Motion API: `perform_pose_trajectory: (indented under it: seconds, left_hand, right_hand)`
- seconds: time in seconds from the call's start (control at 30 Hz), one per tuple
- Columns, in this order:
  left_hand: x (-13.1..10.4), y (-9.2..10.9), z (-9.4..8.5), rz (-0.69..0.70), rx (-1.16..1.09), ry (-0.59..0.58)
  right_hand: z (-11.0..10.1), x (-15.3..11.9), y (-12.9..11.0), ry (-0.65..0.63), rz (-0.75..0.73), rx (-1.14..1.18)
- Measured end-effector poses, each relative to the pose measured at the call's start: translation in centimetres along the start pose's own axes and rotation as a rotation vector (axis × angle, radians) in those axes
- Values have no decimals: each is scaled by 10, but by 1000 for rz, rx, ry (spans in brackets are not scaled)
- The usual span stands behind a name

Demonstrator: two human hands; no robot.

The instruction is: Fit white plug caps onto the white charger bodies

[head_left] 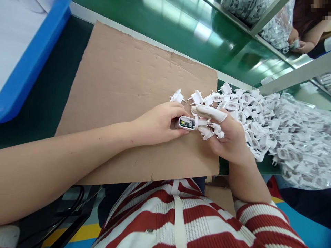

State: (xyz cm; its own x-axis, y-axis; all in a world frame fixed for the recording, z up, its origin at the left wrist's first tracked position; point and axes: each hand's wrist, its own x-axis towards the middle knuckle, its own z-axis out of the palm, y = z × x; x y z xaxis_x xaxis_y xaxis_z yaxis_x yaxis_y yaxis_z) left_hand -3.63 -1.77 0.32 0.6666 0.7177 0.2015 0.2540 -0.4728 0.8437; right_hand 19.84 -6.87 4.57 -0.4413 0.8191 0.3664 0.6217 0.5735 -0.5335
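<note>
My left hand (159, 122) is closed around a white charger housing (178, 124), its oval open end facing up. A small circuit board (188, 123) shows inside that opening. My right hand (230, 132), with white covers on the thumb and a finger, grips a white plug piece (201, 123) with metal pins. This plug piece lies against the right side of the housing; whether it is joined cannot be made out. Just beyond my hands, two loose white plug pieces, one on the left (177, 96) and one on the right (197, 97), rest on the cardboard.
A brown cardboard sheet (124, 75) covers the green table. To the right spreads a heap of white plug pieces (254, 113), running into a clear plastic bag (307, 144). A blue tray (33, 65) stands at upper left. Across a shelf frame, another person's hands (301, 43) are at work.
</note>
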Motion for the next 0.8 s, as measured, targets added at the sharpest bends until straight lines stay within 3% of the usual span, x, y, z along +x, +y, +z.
perform_pose_trajectory:
  seconds: [0.17,0.33,0.43,0.6,0.8]
  left_hand:
    - [0,-1,0,25,-4,-8]
    - [1,-2,1,13,-27,4]
    - [1,-3,1,13,-50,8]
    - [1,-3,2,4,-75,20]
    - [1,-4,2,-12,-99,29]
  right_hand:
    - [20,2,-1,168,168,258]
    - [24,4,-10,287,47,110]
    - [26,5,-12,267,-73,-4]
    - [28,5,-11,224,-62,-113]
    - [29,4,-16,271,-95,-145]
